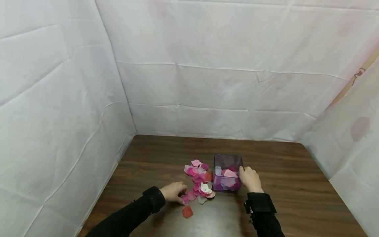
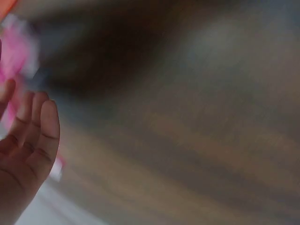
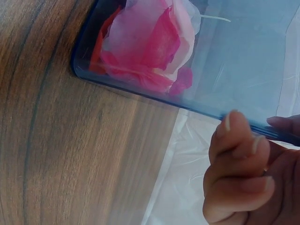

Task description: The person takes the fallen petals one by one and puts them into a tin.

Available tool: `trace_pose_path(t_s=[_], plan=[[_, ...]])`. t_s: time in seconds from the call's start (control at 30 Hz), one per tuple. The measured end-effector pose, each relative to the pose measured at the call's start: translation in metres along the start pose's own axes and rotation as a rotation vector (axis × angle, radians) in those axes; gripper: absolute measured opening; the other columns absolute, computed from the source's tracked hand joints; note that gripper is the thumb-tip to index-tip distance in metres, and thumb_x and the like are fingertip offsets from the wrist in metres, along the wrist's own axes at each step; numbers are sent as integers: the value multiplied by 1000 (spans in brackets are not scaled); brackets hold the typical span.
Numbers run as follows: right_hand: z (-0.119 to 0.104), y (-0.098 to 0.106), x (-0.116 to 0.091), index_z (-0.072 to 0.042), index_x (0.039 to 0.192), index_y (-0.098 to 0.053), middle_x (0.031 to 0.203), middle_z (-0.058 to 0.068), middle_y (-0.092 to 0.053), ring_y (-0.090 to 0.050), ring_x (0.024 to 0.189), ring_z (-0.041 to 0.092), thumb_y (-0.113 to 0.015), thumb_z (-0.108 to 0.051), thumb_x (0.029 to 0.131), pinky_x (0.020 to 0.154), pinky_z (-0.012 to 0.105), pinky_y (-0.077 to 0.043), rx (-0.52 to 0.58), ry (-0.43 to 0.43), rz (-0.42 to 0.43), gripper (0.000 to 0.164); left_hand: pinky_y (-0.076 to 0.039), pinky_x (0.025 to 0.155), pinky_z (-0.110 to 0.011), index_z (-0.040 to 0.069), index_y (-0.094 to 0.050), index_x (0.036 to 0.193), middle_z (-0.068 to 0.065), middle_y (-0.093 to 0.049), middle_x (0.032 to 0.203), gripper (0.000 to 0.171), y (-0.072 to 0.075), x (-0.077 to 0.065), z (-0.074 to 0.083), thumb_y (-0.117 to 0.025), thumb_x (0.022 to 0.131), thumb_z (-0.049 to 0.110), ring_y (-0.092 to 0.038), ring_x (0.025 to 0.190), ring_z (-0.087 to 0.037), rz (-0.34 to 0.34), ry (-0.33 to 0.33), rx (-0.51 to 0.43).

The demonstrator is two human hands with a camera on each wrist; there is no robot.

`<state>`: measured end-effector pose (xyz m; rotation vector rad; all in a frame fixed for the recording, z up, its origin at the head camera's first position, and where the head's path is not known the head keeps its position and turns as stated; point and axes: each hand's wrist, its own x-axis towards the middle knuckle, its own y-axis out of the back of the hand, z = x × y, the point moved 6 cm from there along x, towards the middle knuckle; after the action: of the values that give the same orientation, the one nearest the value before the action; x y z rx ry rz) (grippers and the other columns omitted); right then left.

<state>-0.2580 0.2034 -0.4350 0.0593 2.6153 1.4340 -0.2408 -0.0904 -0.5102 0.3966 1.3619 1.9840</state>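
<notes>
A clear purple plastic box (image 1: 228,161) stands on the table, with pink, white and red artificial petals (image 3: 147,42) inside. My right hand (image 1: 251,179) grips its right wall near the rim, thumb and fingers on either side of it. Left of the box lies a loose pile of pink, white and red petals (image 1: 199,177). At the near-left end of this pile my left hand (image 1: 173,191) reaches down, its loosely bent fingers (image 2: 49,122) beside a pink petal (image 1: 185,199). The left wrist view is blurred and shows no petal held between the visible fingers.
One red petal (image 1: 187,212) lies apart, nearer the front. The brown wood-grain table (image 1: 165,148) has rounded far corners. White cloth hangings (image 1: 207,89) surround it at the back and both sides.
</notes>
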Motion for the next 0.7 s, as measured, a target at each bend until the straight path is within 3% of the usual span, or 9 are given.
trace_pose_path(t_s=[0.1, 0.23, 0.3, 0.5, 0.7], plan=[[1, -1, 0, 7, 87, -61, 83, 22, -64, -62, 74, 31, -31, -25, 98, 67, 44, -46, -6, 1, 3, 45, -39, 60, -17, 11, -60, 84, 5, -52, 75, 19, -11, -4, 2, -77, 76, 14, -42, 66, -2, 22, 10, -24], [0, -1, 0, 4, 80, -60, 76, 18, -62, -61, 69, 28, -30, -25, 98, 67, 45, -46, -3, 9, -3, 45, -37, 53, -15, 10, -63, 71, 8, -53, 63, 13, -8, 1, 6, -73, 77, 4, -40, 57, 1, 64, 22, -51], [-1, -2, 0, 3, 78, -59, 71, 15, -60, -59, 65, 26, -30, -25, 98, 68, 45, -46, 1, 11, -8, 45, -37, 52, -14, 10, -65, 69, 8, -55, 61, 13, -2, 5, 7, -71, 78, 2, -40, 55, 2, 83, 22, -35], [-1, -1, -1, 8, 92, -61, 69, 14, -61, -58, 59, 22, -30, -25, 99, 67, 45, -47, 14, 9, -11, 46, -39, 53, -16, 4, -71, 75, 2, -61, 64, 11, 22, 16, 8, -65, 84, 3, -41, 55, -1, 95, 37, -31], [-1, 0, 1, 10, 92, -62, 69, 15, -63, -58, 53, 20, -29, -24, 99, 67, 46, -48, 15, 22, -3, 48, -34, 52, -18, 1, -69, 74, 7, -48, 61, 17, 48, 28, 9, -60, 88, 3, -37, 55, -4, 151, 61, -11]])
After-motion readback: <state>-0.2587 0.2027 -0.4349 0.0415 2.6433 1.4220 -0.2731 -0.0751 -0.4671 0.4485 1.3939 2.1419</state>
